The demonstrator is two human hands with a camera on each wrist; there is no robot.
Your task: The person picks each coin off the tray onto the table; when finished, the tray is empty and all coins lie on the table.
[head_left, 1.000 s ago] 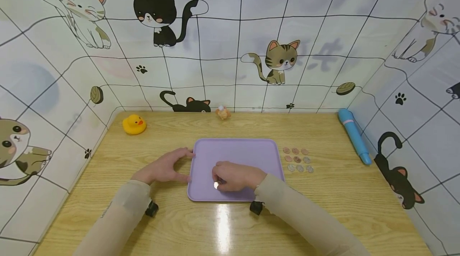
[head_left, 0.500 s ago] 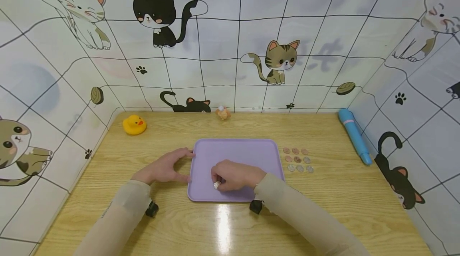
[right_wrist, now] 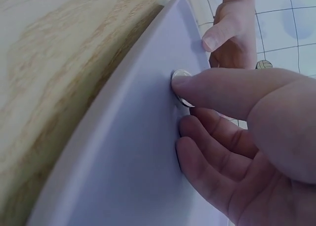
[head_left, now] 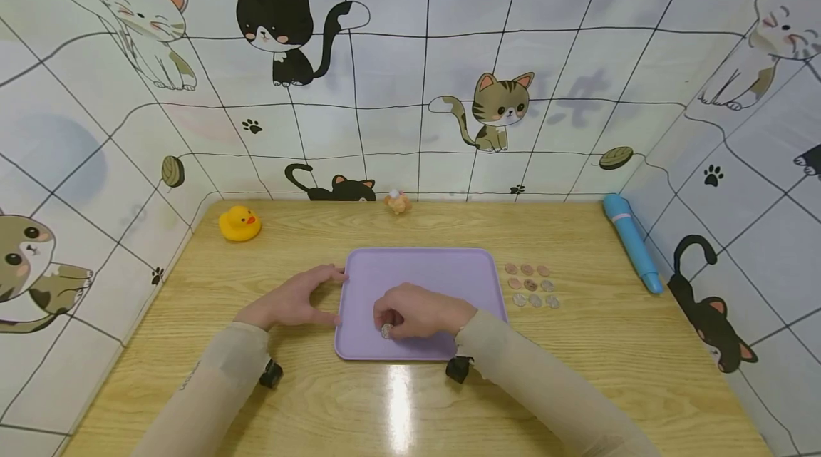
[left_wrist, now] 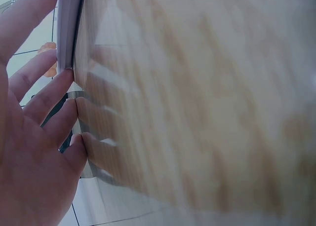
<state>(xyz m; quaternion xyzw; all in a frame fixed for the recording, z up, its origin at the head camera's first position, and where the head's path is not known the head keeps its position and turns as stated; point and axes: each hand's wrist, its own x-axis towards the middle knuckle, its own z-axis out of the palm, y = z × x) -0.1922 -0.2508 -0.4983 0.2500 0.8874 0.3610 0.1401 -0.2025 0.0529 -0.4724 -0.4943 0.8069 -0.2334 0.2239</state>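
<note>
A lilac tray (head_left: pixel 442 268) lies on the wooden table, its raised rim facing all sides. Over its lower left part, my right hand (head_left: pixel 423 312) pinches a silver coin (head_left: pixel 386 331). The right wrist view shows the thumb (right_wrist: pixel 212 90) against that coin, which stands on edge at the tray's surface; the other fingers are curled, their tips close to the tray. My left hand (head_left: pixel 295 296) lies at the tray's left rim with thumb and fingers spread. Seen from the left wrist, the fingers (left_wrist: pixel 52 95) are fairly straight and touch the table beside the rim.
Several copper and silver coins (head_left: pixel 530 285) lie in rows right of the tray. A yellow rubber duck (head_left: pixel 240 223) sits back left, and a small orange-and-white figure (head_left: pixel 398 202) by the back wall. A blue stick-like object (head_left: pixel 633 243) lies along the right wall.
My right hand has shifted slightly left and up, its fingers moving a little around the coin, which turns so its glare fades. The left hand and the tray stay put.
</note>
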